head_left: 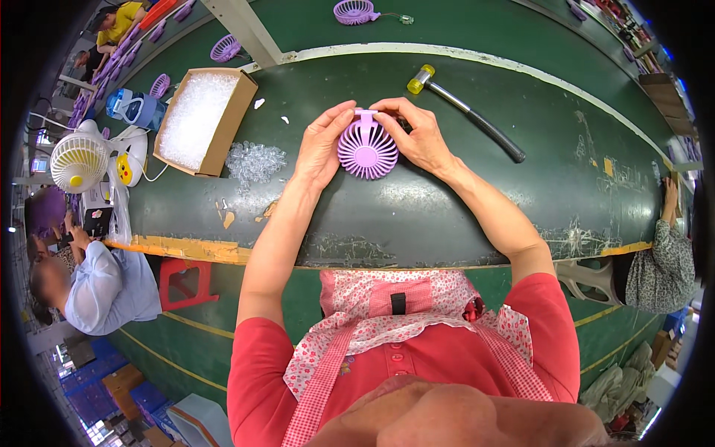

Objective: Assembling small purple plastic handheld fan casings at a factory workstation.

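A round purple fan grille (366, 151) with radial ribs and a small tab at its top lies on the dark green belt (447, 201). My left hand (322, 144) grips its left rim, fingertips reaching the top tab. On the other side my right hand (417, 132) holds the right rim, thumb and fingers pinching at the same tab. Both hands rest on the belt surface.
A mallet (465, 110) with a yellow head lies to the upper right. A cardboard box (201, 119) of clear small parts stands at left, loose clear parts (255, 160) beside it. More purple grilles (356, 11) sit beyond. A white desk fan (78, 160) and seated people flank the belt.
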The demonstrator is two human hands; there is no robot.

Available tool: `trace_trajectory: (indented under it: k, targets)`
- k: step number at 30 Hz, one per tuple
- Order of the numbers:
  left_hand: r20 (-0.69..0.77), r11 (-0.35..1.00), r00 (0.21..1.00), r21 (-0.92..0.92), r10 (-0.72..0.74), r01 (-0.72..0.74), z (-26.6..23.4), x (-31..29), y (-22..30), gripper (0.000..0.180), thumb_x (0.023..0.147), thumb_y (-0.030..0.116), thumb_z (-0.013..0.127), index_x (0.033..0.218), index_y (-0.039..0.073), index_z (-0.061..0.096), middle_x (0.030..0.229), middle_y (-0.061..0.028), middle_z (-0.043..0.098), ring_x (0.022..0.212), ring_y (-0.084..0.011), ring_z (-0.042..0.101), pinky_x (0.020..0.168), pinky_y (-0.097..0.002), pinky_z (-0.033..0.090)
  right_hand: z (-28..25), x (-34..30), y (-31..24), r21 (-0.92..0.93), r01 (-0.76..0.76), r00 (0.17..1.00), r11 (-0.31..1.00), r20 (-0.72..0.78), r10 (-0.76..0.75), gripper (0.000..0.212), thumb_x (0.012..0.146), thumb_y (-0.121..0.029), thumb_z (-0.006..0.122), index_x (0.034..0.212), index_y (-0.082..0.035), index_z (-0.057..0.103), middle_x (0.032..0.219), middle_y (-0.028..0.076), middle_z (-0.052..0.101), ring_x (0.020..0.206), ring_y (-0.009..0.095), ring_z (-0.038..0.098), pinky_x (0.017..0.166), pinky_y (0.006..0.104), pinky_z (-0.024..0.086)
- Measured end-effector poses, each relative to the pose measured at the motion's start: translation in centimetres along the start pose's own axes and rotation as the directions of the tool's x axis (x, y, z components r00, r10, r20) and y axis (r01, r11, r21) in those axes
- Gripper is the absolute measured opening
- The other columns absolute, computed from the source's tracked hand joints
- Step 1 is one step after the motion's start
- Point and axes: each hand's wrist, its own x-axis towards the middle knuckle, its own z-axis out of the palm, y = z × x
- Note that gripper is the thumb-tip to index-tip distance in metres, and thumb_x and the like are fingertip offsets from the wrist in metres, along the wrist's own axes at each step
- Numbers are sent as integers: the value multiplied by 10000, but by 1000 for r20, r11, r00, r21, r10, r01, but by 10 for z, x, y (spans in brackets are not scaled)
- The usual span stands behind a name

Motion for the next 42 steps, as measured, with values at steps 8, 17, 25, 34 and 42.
trace_trajectory:
  k: [8, 17, 25, 34, 42]
  targets:
    - [-35, 995, 999, 91, 37, -34, 11, -6, 3, 348, 945, 121, 692, 1256, -25, 640, 1159, -123, 704, 1031, -150, 667, 929, -277, 536, 0, 0, -1, -86, -10, 1000, 996, -12, 9, 177, 945, -68, 659, 1105, 7, 651, 973, 108, 725, 826, 174, 708, 735, 280, 561]
    - [-44, 972, 987, 186, 158, -147, 11, -8, -4, 345, 968, 149, 664, 1256, -39, 640, 1186, -145, 696, 1051, -155, 662, 949, -286, 522, 1, -1, 0, -114, -17, 999, 993, -41, 12, 176, 948, -76, 659, 1100, 12, 644, 950, 114, 721, 786, 176, 701, 703, 293, 558]
    - [-24, 942, 977, 272, 210, -195, 16, -11, -5, 353, 991, 184, 636, 1266, -39, 638, 1194, -148, 696, 1064, -156, 656, 957, -290, 514, 1, 0, -2, -96, 24, 998, 995, -60, -30, 159, 948, -129, 655, 1056, -13, 641, 890, 131, 714, 747, 266, 705, 649, 346, 544]
    - [32, 783, 929, 528, 369, -329, 22, -17, -11, 349, 1021, 230, 594, 1263, -12, 659, 1188, -119, 704, 1075, -135, 640, 962, -276, 495, 0, -2, 0, -179, 24, 996, 984, -86, -40, 135, 947, -126, 646, 1033, -22, 647, 866, 130, 717, 742, 278, 710, 641, 361, 551]
    - [-70, 937, 967, 272, 246, -219, 17, -11, -8, 264, 959, 168, 685, 1144, -20, 698, 1062, -104, 730, 968, -131, 669, 872, -262, 524, 0, 0, 1, -154, 29, 998, 988, -53, -38, 155, 951, -98, 641, 1074, -3, 636, 909, 135, 714, 762, 247, 706, 666, 334, 553]
